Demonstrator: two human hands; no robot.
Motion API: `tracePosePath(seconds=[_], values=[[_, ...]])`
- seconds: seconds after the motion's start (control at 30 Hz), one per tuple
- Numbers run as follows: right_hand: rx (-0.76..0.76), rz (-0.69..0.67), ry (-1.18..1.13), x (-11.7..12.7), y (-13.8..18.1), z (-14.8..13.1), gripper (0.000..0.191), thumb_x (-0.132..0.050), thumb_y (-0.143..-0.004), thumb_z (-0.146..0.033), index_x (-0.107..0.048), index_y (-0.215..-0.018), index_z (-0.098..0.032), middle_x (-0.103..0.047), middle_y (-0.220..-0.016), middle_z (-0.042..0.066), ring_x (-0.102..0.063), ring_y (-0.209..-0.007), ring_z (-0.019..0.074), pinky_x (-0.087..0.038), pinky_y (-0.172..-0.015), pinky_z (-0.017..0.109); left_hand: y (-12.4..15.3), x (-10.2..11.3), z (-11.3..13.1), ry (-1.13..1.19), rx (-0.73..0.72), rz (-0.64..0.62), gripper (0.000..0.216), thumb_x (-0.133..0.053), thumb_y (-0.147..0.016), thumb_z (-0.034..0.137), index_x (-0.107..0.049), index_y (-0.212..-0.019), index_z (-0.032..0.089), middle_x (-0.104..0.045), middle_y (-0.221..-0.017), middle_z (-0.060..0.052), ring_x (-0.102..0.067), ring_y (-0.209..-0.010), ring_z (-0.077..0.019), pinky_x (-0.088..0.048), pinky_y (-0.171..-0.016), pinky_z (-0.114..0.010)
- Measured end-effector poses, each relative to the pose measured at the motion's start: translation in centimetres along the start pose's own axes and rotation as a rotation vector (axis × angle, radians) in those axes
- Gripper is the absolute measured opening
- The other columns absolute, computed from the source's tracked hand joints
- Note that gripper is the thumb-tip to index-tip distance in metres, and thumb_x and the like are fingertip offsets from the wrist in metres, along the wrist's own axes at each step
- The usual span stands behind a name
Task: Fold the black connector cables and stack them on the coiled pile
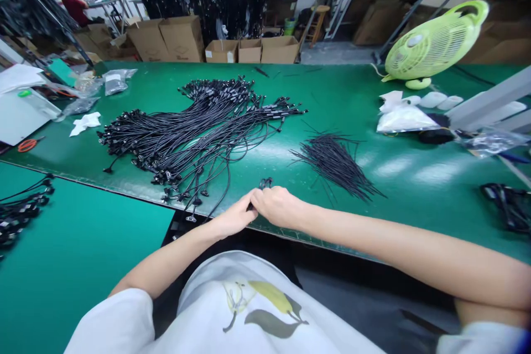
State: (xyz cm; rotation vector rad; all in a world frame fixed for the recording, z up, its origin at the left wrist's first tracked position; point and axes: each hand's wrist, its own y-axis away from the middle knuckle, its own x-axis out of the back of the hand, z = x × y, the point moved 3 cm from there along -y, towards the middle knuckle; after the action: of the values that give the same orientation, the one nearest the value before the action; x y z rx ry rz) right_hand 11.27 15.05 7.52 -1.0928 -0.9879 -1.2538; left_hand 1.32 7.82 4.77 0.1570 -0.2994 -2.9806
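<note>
My left hand (235, 217) and my right hand (277, 206) meet at the table's front edge, fingers closed around a small black cable (265, 182). Only its dark loops show above my knuckles, and the rest is hidden in my grip. Left of my hands lies a large heap of black cables (178, 133) with plugs at their ends. To the right, a loose pile of thin black ties (336, 163) rests on the green tabletop (265, 157).
A green fan (433, 44) stands at the back right, near white rolls and a white bag (409, 119). Orange-handled scissors (27, 145) lie at the left. More black cables (508, 207) sit far right. Cardboard boxes (182, 38) stand beyond the table; a person (73, 4) sits far back.
</note>
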Motion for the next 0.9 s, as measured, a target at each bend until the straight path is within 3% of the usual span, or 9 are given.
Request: tracePosePath(seconds=[0.17, 0.23, 0.33, 0.43, 0.5, 0.6, 0.67, 0.83, 0.9], values=[[-0.442, 0.253, -0.326, -1.1, -0.5, 0.3, 0.026, -0.040, -0.095, -0.022, -0.061, -0.084, -0.015, -0.065, -0.078, 0.007, -0.057, -0.067, 0.0152, -0.032, -0.058, 0.027, -2.0, 1.2, 0.2, 0.326, 0.014, 0.141, 0.041, -0.049, -0.087, 0.050, -0.070, -0.090, 0.015, -0.069, -0.095, -0.009, -0.058, -0.102, -0.0248, -0.042, -0.093, -0.037], [-0.533, 0.359, -0.492, -1.3, -0.4, 0.1, 0.029, -0.037, -0.098, -0.027, -0.061, -0.085, -0.017, -0.067, -0.084, 0.006, -0.059, -0.073, 0.0148, -0.036, -0.064, 0.025, -2.1, 1.9, 0.6, 0.280, -0.088, 0.193, 0.048, -0.046, -0.089, 0.056, -0.072, -0.089, 0.015, -0.067, -0.102, -0.009, -0.055, -0.108, -0.0246, -0.040, -0.097, -0.036], [-0.574, 0.392, -0.674, -1.4, -0.2, 0.8, 0.030, -0.038, -0.099, -0.028, -0.059, -0.079, -0.019, -0.065, -0.080, 0.003, -0.058, -0.073, 0.0134, -0.037, -0.066, 0.023, -1.2, 2.6, 1.6, 0.109, -0.259, 0.232, 0.049, -0.048, -0.089, 0.058, -0.073, -0.082, 0.017, -0.061, -0.108, -0.008, -0.053, -0.106, -0.0216, -0.040, -0.095, -0.031], [-0.675, 0.415, -0.628, -0.9, 0.1, 1.8, 0.031, -0.038, -0.099, -0.028, -0.058, -0.075, -0.018, -0.060, -0.075, 0.002, -0.053, -0.068, 0.0133, -0.034, -0.063, 0.024, -0.8, 2.3, 1.5, -0.087, -0.226, 0.143, 0.050, -0.051, -0.087, 0.058, -0.073, -0.073, 0.016, -0.058, -0.098, -0.007, -0.054, -0.092, -0.0176, -0.041, -0.086, -0.027], [-0.676, 0.433, -0.538, -0.4, 0.1, 1.5, 0.030, -0.038, -0.098, -0.026, -0.059, -0.078, -0.018, -0.060, -0.077, 0.003, -0.052, -0.069, 0.0135, -0.032, -0.062, 0.025, -1.2, 2.1, 0.7, -0.054, -0.080, 0.080, 0.055, -0.049, -0.086, 0.063, -0.073, -0.075, 0.015, -0.057, -0.083, -0.006, -0.052, -0.077, -0.0149, -0.043, -0.074, -0.027], [-0.460, 0.389, -0.470, -0.1, -0.4, -0.8, 0.028, -0.039, -0.097, -0.024, -0.061, -0.081, -0.018, -0.061, -0.077, 0.003, -0.051, -0.070, 0.0134, -0.030, -0.062, 0.025, -1.9, 2.8, 0.1, 0.190, 0.090, 0.102, 0.071, -0.036, -0.085, 0.073, -0.074, -0.082, 0.014, -0.053, -0.068, -0.004, -0.044, -0.059, -0.0116, -0.039, -0.057, -0.025], [-0.387, 0.355, -0.474, -0.4, -0.4, -1.7, 0.028, -0.039, -0.097, -0.023, -0.061, -0.082, -0.018, -0.060, -0.076, 0.002, -0.051, -0.069, 0.0130, -0.029, -0.062, 0.025, -1.8, 3.7, 0.8, 0.232, 0.010, 0.140, 0.073, -0.033, -0.086, 0.073, -0.074, -0.082, 0.013, -0.054, -0.068, -0.004, -0.043, -0.058, -0.0106, -0.039, -0.056, -0.024], [-0.593, 0.359, -0.481, -1.4, 0.4, 0.5, 0.030, -0.038, -0.099, -0.026, -0.059, -0.080, -0.018, -0.060, -0.076, 0.003, -0.050, -0.067, 0.0123, -0.027, -0.059, 0.025, 0.1, 3.2, 1.6, -0.203, -0.211, 0.095, 0.043, -0.057, -0.088, 0.049, -0.072, -0.067, 0.014, -0.056, -0.074, -0.003, -0.052, -0.074, -0.0127, -0.043, -0.074, -0.024], [-0.618, 0.382, -0.464, -1.4, 0.4, 1.0, 0.031, -0.037, -0.099, -0.027, -0.058, -0.078, -0.017, -0.060, -0.076, 0.003, -0.050, -0.067, 0.0124, -0.027, -0.060, 0.025, 0.3, 2.6, 0.5, -0.219, -0.234, 0.209, 0.030, -0.063, -0.085, 0.044, -0.071, -0.079, 0.016, -0.058, -0.084, -0.003, -0.055, -0.083, -0.0135, -0.044, -0.082, -0.024]])
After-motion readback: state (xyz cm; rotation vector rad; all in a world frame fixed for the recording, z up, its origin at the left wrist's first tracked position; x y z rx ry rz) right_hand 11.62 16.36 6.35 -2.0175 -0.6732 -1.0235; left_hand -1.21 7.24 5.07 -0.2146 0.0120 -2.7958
